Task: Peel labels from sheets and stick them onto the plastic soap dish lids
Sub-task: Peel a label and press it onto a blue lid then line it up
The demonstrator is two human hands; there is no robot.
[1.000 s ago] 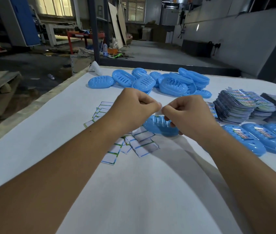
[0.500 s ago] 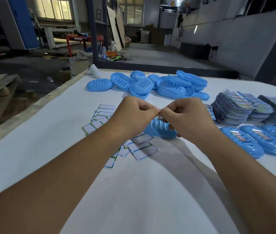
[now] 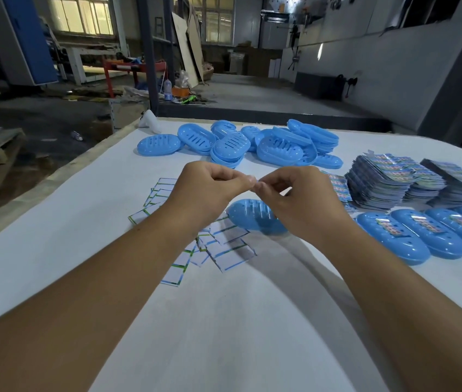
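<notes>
My left hand (image 3: 213, 190) and my right hand (image 3: 303, 205) meet fingertip to fingertip above the table, and together they pinch a small label piece (image 3: 255, 183) that is mostly hidden by the fingers. Just below them lies one blue soap dish lid (image 3: 245, 215) with slots on top, partly covered by my right hand. Stacks of printed label sheets (image 3: 388, 179) stand to the right. In front of the stacks, several lids with labels (image 3: 411, 236) lie in a row.
A pile of bare blue lids (image 3: 238, 142) lies at the far side of the white table (image 3: 224, 321). Several peeled white backing sheets (image 3: 224, 247) are scattered under my left forearm. The table's left edge (image 3: 54, 176) drops to a workshop floor.
My two hands have closed the small gap between them, so the fingertips now touch. They sit a little higher above the lid.
</notes>
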